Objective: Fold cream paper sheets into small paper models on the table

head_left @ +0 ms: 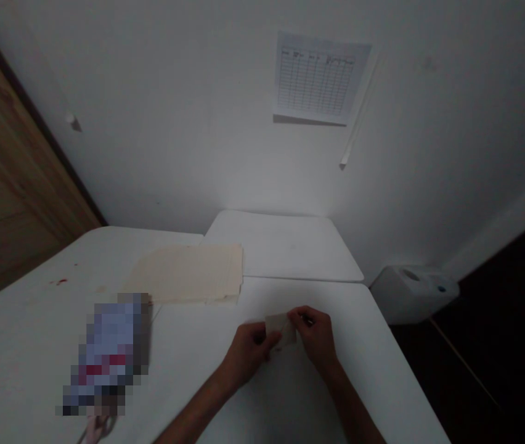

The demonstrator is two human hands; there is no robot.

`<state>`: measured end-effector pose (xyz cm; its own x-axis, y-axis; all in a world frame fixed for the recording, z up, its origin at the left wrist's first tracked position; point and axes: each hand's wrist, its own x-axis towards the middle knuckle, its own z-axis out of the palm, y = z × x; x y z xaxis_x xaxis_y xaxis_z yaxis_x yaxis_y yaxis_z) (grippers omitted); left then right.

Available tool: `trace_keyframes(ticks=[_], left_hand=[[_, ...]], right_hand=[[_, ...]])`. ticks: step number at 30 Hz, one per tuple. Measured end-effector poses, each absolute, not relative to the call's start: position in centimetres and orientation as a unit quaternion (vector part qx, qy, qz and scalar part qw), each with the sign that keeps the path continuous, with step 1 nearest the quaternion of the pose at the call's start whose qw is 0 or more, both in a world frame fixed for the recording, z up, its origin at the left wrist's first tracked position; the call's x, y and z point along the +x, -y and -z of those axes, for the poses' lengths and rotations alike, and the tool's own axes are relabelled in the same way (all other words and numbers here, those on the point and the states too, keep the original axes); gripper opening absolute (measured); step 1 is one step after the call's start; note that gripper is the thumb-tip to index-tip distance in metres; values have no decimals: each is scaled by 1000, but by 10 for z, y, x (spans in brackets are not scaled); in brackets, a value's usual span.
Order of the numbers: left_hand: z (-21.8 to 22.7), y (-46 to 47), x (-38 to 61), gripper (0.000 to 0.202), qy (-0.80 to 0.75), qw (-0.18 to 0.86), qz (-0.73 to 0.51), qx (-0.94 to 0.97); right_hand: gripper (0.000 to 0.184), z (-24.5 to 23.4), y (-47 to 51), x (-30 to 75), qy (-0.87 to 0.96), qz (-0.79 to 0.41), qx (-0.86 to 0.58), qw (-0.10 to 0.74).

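Both my hands meet over the white table (36, 320), near its right side. Between them is a small pale card or slip of paper (280, 325). My left hand (251, 351) pinches its lower left edge with curled fingers. My right hand (315, 336) grips its right edge, fingers closed. The card is held just above the tabletop.
A cream folder or stack of paper (188, 272) lies at the table's middle back. A blurred-out object (108, 354) sits to the left, with scissors handles (98, 428) below it. A second white table (285, 243) stands behind. A white box (413, 290) rests on the floor to the right.
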<state>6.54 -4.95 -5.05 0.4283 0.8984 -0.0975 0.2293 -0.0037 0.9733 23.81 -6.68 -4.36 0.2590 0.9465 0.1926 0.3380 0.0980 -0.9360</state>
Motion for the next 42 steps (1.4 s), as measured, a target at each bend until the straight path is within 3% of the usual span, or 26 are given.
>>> trace_keyframes(ticks=[13,21,35,38,42], left_hand=[[51,54,65,33,-426,595,-290,617],[47,55,63,39,-469,547,-367,589],[52,58,64,40,-470,550,-369,583],[53,56,60,36,-478,498,-367,623],[47,46,49,24,-459,313,-463,691]], right_hand=[[26,45,67,236,511,-266,-642,507],[29,45,70,234,559,-348,-593,462],[28,46,73,230,576,-320,-604,449],[26,47,73,233,584,-296,-609,448],[19,48,73,238,651,-167,-582,457]])
